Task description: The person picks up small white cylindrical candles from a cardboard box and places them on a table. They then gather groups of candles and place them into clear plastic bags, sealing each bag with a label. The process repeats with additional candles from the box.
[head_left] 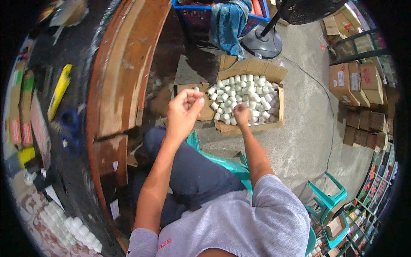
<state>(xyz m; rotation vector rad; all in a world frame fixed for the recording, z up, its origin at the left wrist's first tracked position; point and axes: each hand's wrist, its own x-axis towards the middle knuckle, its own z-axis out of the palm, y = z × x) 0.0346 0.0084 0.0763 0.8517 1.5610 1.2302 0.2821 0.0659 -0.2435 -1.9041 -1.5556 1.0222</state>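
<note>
An open cardboard box [280,112] on the concrete floor is filled with several small white cylinders [252,92]. My right hand [242,115] reaches down into the box's near edge, with its fingers curled around the white cylinders there. My left hand [184,112] is raised above my knee, left of the box, thumb and fingertips pinched together. I cannot tell whether anything small is between them. I sit on a teal plastic chair [222,162].
A curved wooden bench [124,73] runs along my left. Behind it a dark tabletop carries white cylinders [72,227], blue scissors [70,126] and a yellow tool [60,90]. A fan base [261,43] and blue crate [192,17] stand ahead. Stacked cartons [355,81] and teal chairs [327,199] are on the right.
</note>
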